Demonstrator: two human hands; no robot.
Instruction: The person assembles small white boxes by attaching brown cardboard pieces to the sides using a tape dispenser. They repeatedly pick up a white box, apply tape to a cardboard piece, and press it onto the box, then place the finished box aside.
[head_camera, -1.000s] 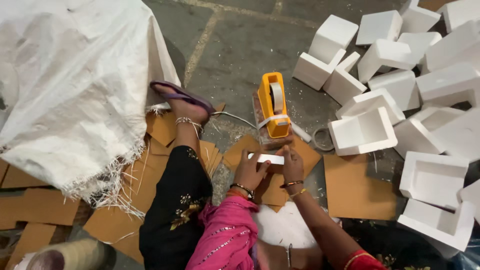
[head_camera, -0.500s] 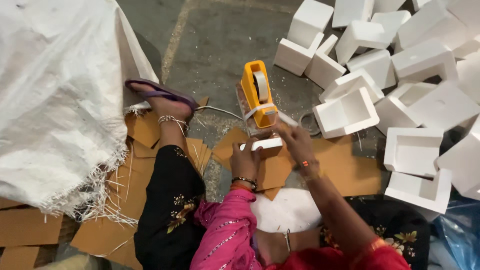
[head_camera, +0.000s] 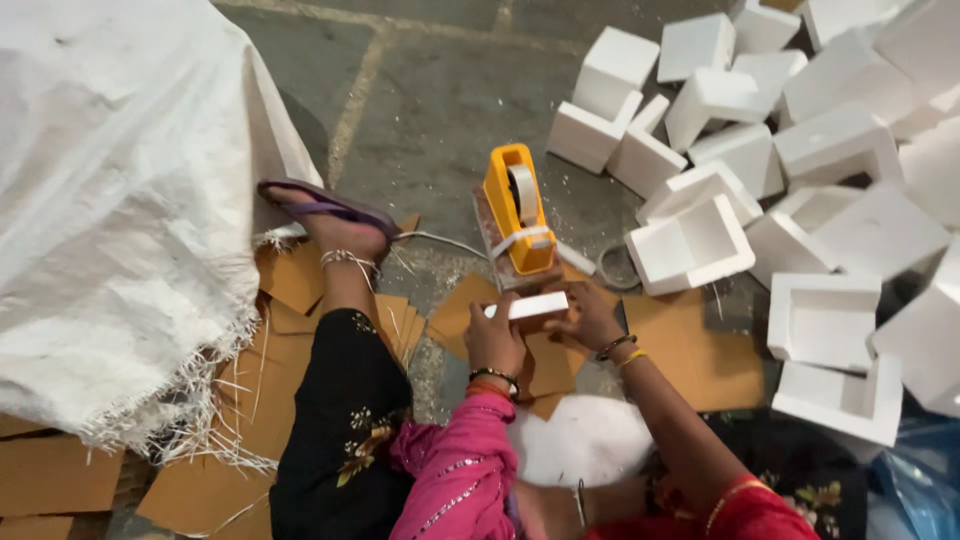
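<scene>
Landmark: orange tape dispenser (head_camera: 517, 210), upright on the stone floor (head_camera: 430, 110), a roll of tape in its top and a strip hanging across its near face.

Held item: small white box (head_camera: 530, 305), lying flat, just below the dispenser's near end, off the floor between both hands.

Left hand (head_camera: 495, 340): fingers closed on the box's left end; bangles at the wrist, pink sleeve (head_camera: 460, 470) behind it.

Right hand (head_camera: 590, 318): fingers closed on the box's right end and underside; bangles at the wrist.

Cardboard (head_camera: 690, 345): flat brown pieces spread on the floor below and to both sides of the dispenser, some under the hands.

Foam blocks (head_camera: 690, 245): white, hollowed, heaped to the right of the dispenser and beyond it; the nearest one lies just right of it with its open side up.

Sack (head_camera: 110, 200): large white woven sack, frayed along its lower edge, well left of the dispenser.

Foot (head_camera: 345, 235): in a purple sandal with an anklet, left of the dispenser, resting on cardboard; black embroidered trouser leg runs back from it.

Loose loop (head_camera: 605, 265): pale ring of cord or tape on the floor, touching or nearly touching the dispenser's right side; cannot tell which.
</scene>
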